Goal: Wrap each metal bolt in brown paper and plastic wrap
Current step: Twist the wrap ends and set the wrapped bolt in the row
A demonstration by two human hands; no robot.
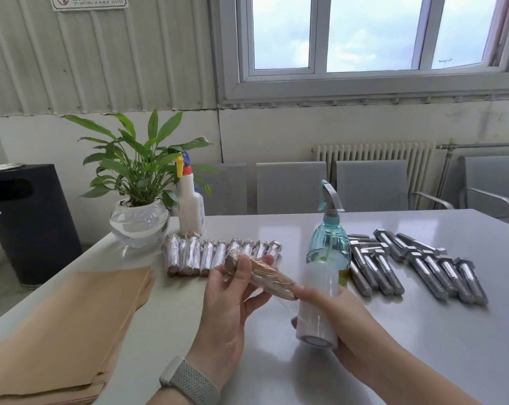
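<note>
**Head view: film going onto a paper-wrapped bolt, roll as my landmark**

Head view, taking the plastic wrap roll (317,305) as my landmark and working outward. My right hand (335,314) is curled round the roll from its right side, holding it just above the table (422,331); most of those fingers sit behind the roll, so I cannot tell how they are spread. A thin sheet of film runs up and left from the roll to the paper-wrapped bolt (265,276), which my left hand (232,290) pinches near its head end, thumb in front, fingers behind, the bolt tilted down toward the roll.

To do this step well I judge I should keep the film taut, turn the bolt with the left fingers and overlap each pass so the paper does not loosen.

Left of the roll lies the brown paper stack (72,331), cut off by the frame edge. Beyond the roll and to its left, the finished bolts (218,255) lie in a row; their number is hard to count. Just behind the roll stands a teal spray bottle (329,238), which hides part of the bare bolts (416,264) to the roll's right. Where the film leaves the roll is nearly invisible.
</note>
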